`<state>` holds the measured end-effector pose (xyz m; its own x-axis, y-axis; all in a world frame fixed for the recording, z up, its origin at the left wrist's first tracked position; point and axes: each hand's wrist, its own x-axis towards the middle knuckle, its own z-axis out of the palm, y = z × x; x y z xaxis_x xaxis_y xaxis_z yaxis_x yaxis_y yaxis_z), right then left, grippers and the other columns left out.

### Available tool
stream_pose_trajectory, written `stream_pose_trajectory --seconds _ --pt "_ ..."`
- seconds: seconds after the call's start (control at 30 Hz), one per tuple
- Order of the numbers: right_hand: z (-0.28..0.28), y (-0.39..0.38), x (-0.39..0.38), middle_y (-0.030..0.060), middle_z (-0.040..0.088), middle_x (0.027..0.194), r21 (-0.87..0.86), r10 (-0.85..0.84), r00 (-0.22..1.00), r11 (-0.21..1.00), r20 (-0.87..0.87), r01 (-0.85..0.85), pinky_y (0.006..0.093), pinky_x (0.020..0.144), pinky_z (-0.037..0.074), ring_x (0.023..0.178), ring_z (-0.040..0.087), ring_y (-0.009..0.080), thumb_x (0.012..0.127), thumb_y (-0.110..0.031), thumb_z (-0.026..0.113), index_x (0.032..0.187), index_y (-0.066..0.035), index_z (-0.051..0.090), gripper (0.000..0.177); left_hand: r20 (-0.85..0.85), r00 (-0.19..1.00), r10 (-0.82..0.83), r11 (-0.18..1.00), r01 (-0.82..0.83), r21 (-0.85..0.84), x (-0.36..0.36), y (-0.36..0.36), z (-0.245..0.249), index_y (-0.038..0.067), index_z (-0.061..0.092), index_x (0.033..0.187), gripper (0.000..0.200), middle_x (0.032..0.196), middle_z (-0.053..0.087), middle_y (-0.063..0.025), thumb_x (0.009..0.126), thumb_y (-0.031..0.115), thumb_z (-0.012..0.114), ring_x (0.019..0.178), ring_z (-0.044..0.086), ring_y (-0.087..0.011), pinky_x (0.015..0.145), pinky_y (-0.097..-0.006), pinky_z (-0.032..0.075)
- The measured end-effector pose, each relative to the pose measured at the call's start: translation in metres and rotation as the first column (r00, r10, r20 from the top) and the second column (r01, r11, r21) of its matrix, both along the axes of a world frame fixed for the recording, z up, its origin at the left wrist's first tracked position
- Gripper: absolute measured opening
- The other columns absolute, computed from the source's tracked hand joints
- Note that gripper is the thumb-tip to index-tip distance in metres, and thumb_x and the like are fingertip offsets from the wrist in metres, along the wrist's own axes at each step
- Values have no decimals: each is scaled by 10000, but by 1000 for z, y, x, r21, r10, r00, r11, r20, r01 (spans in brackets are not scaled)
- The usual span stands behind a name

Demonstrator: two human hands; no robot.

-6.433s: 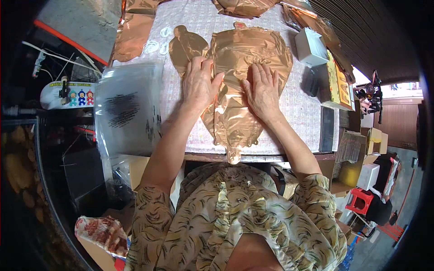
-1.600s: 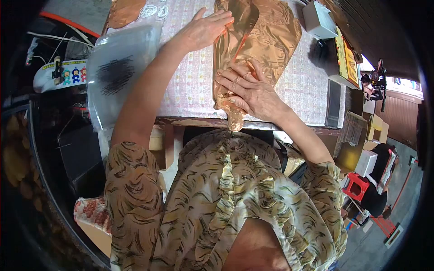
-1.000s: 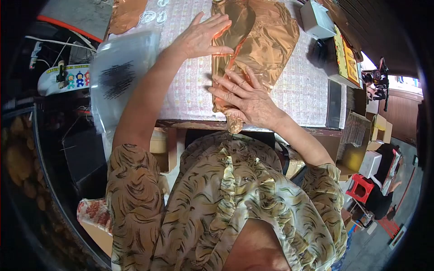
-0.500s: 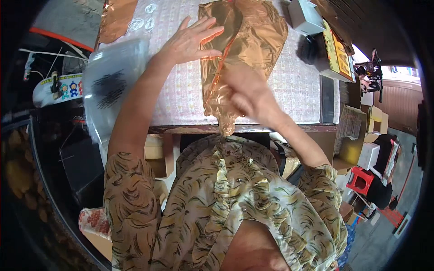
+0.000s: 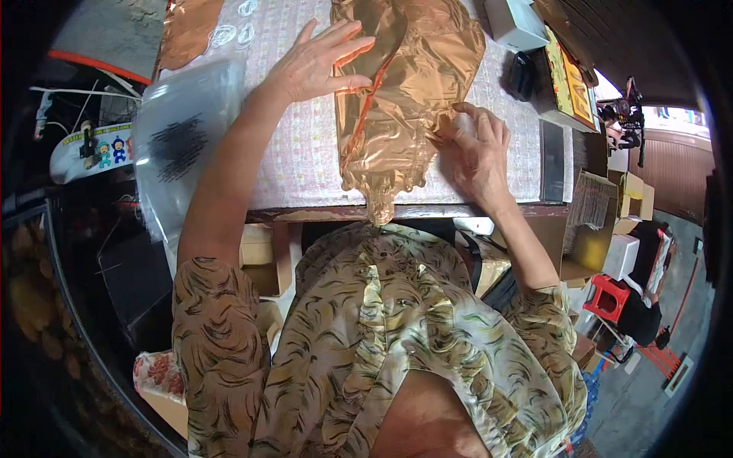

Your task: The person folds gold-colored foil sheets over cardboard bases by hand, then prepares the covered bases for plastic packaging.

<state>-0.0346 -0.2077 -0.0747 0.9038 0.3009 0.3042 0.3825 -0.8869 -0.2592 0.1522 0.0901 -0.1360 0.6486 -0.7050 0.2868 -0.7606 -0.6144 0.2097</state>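
A flat, copper-coloured foil balloon [image 5: 420, 84] lies on the table with its narrow neck [image 5: 379, 208] hanging over the front edge. An orange-red edge runs slantwise along a fold on its left side. My left hand [image 5: 317, 67] rests on the balloon's upper left part, fingers spread and open. At the right edge, my right hand [image 5: 482, 153] is closed, its thumb and fingertips pinching the foil, which puckers there.
Clear plastic bags [image 5: 187, 137] overhang the table's left side. Behind them lie another copper foil sheet [image 5: 187, 30] and white string coils [image 5: 223, 36]. To the right are a grey-white box [image 5: 515, 27], a black object [image 5: 522, 76] and a yellow box [image 5: 569, 80]. The cloth-covered tabletop [image 5: 294, 172] ends in front of my body.
My right hand has moved right from across the balloon's lower middle to its right edge, where it now pinches the foil. My left hand stays spread on the balloon.
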Motion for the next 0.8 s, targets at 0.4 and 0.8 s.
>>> stream_pose_trajectory --seconds 0.4,0.8 --pt "-6 14 -9 70 623 1359 54 48 998 997 30 -49 453 1040 368 1234 553 315 770 -34 765 1025 -178 801 295 4 1000 -13 1000 13 -18 1 1 0 281 455 1531 751 1637 342 -90 892 617 664 1518 299 -327 1240 -610 160" --pt "-8 -4 -17 27 620 1398 -28 119 992 993 43 -118 508 1110 316 1292 539 293 790 -153 797 1039 -220 799 257 58 945 -322 943 314 110 -83 -14 56 209 633 1379 464 1493 552 -3 967 421 647 1494 357 -240 1234 -608 183"
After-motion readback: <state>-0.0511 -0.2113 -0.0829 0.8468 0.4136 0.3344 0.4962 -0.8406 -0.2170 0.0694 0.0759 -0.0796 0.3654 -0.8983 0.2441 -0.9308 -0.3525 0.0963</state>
